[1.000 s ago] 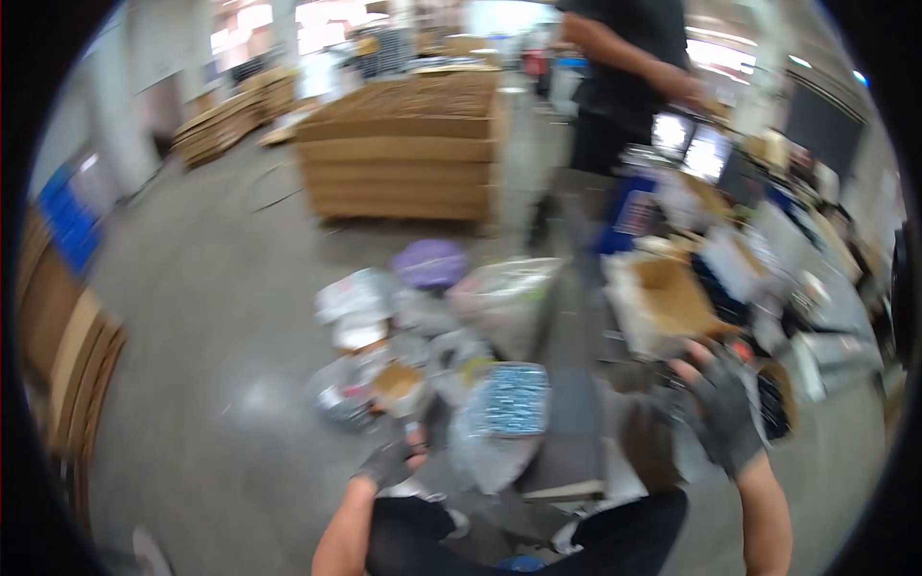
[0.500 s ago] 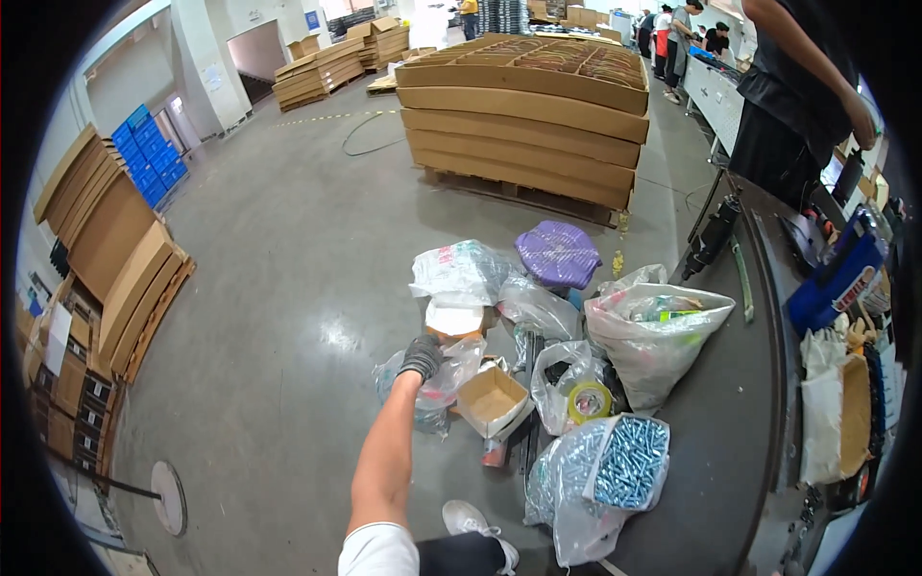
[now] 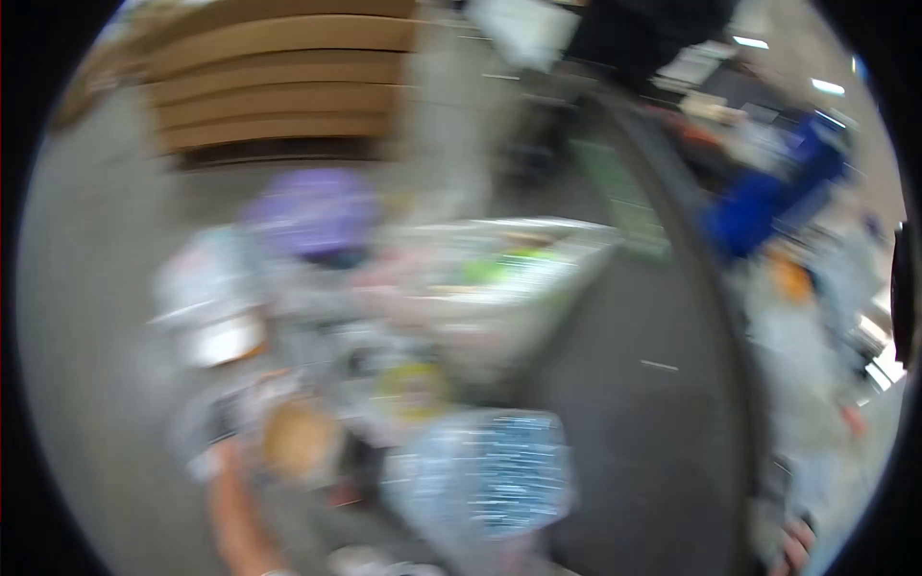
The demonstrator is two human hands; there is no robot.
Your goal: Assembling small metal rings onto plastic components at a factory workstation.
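Motion smears the whole view. My left hand [image 3: 226, 422], in a dark glove, reaches down to a clear plastic bag [image 3: 197, 437] on the floor; its fingers are too blurred to read. Right beside it stands an open cardboard box [image 3: 298, 442]. At the lower right edge, blurred bare fingers show, apparently my right hand [image 3: 795, 549]; what they touch cannot be made out. Between the hands, a bag of silvery-blue screws [image 3: 523, 470] lies near a roll of yellowish tape [image 3: 413, 389]. A white sack [image 3: 471, 317] with green things inside stands behind the tape.
A purple bundle [image 3: 317, 211] and a white plastic bag [image 3: 211, 278] lie farther off. Stacked brown cartons [image 3: 279, 86] on a pallet rise at the far left. A dark surface [image 3: 653, 422] spans the right, with a blue object [image 3: 768, 206] beyond its edge. Someone in dark clothes [image 3: 643, 38] stands at the back.
The view has swung to the right, so the floor items and my left hand now appear farther left. Blurred fingers have come into view at the lower right.
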